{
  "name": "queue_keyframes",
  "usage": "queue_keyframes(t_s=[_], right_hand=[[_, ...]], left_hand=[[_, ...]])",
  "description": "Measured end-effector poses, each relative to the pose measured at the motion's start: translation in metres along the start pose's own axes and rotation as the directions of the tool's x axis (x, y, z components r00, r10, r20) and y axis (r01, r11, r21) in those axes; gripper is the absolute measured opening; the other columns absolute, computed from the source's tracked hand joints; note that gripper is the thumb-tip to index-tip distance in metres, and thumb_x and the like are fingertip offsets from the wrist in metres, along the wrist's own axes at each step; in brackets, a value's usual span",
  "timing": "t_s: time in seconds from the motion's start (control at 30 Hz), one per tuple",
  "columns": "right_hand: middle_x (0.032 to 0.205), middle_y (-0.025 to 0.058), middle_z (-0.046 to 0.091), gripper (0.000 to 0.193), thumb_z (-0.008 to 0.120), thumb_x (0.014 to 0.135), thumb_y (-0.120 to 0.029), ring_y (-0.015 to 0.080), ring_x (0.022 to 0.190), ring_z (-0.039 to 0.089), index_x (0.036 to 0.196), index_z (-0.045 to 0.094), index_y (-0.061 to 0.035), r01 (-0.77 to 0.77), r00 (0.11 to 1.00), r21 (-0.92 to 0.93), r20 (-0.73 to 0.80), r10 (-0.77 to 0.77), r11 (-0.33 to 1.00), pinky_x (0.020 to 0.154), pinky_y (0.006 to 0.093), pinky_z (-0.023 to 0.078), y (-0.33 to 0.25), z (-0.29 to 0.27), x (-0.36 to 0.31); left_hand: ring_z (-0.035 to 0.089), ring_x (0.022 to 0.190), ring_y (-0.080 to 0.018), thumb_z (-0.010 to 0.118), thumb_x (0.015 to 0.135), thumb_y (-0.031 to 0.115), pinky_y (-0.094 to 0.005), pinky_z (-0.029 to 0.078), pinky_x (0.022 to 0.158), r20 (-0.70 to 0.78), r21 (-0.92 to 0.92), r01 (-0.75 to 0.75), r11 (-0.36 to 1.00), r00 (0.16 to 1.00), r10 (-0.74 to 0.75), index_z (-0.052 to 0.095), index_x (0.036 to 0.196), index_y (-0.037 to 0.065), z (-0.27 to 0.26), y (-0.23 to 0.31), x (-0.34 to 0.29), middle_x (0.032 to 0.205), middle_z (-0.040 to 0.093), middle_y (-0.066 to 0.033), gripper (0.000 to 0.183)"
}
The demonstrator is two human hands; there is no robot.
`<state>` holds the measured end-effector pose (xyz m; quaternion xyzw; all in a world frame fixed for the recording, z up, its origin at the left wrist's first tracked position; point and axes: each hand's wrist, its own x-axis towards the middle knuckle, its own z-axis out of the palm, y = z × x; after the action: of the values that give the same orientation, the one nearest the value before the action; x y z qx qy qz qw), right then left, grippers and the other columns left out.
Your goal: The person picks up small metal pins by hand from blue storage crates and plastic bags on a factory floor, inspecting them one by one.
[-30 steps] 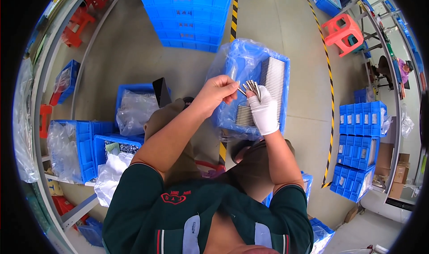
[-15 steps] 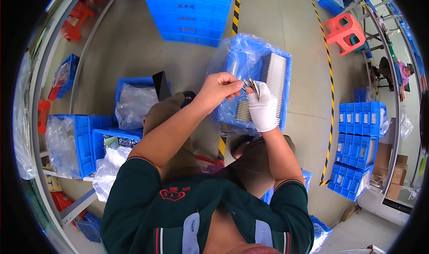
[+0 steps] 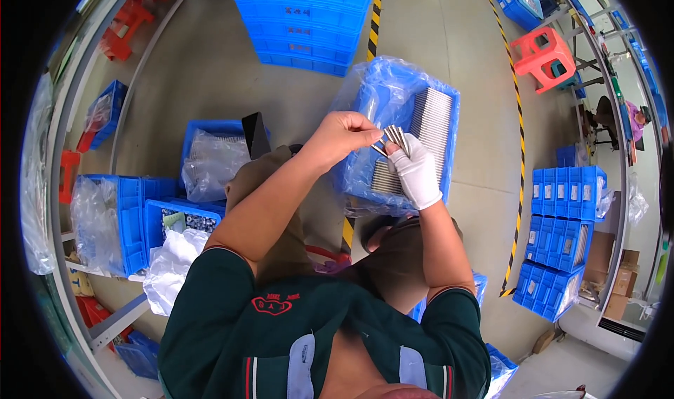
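Your right hand (image 3: pixel 415 173) grips slim, silvery rods (image 3: pixel 397 138), fanned. Your left hand (image 3: pixel 347 136), by the blue crate (image 3: pixel 455 112)'s left edge: can't tell if gripping.

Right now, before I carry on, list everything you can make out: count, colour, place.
slim rods: several, silvery, fanned out at centre
plastic-lined crate: one, blue, below the hands
rows of thin pieces: two visible, silvery, inside it
tall crate stack: one, blue, top centre-left
dark slab: one, black, left of centre
left-side crates: at least four, blue
crumpled bag: one, white, by the left elbow
right-side crate stack: three tiers, blue
stools: several, red, both far sides
floor tape: two lines, yellow-black
left hand: one, bare, pinching beside the rods
right hand: one, white-gloved, holding the rods
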<state>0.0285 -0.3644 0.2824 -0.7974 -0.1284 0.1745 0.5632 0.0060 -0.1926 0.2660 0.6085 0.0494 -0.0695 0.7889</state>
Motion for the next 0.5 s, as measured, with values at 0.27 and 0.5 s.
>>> queue_keyframes(t_s=[0.27, 0.5], right_hand=[[0.057, -0.0026, 0.044, 0.013, 0.054, 0.085, -0.015, 0.0052, 0.050, 0.039, 0.079, 0.054, -0.0030, -0.128, 0.991, 0.215, 0.076, 0.114, 0.968, 0.046, 0.0207, 0.032, -0.002, 0.000, 0.002], [0.057, -0.0010, 0.047, 0.018, 0.052, 0.087, -0.018, 0.0061, 0.049, 0.042, 0.081, 0.054, -0.0015, -0.151, 0.984, 0.201, 0.119, 0.129, 0.968, 0.046, 0.0208, 0.034, 0.003, 0.000, 0.003]], left_hand=[[0.046, 0.060, -0.0062, 0.063, 0.077, 0.018, -0.0202, 0.036, 0.056, 0.081, 0.048, 0.084, 0.995, 0.993, -0.087, 0.063, 0.078, 0.003, -0.004, 0.006, 0.001, 0.066, 0.056, -0.0002, 0.016], [0.047, 0.062, -0.0052, 0.065, 0.077, 0.017, -0.0202, 0.037, 0.057, -0.071, -0.005, 0.012, 1.000, 0.997, -0.012, 0.063, 0.079, 0.000, -0.005, 0.012, 0.000, 0.068, 0.057, 0.0000, 0.017]])
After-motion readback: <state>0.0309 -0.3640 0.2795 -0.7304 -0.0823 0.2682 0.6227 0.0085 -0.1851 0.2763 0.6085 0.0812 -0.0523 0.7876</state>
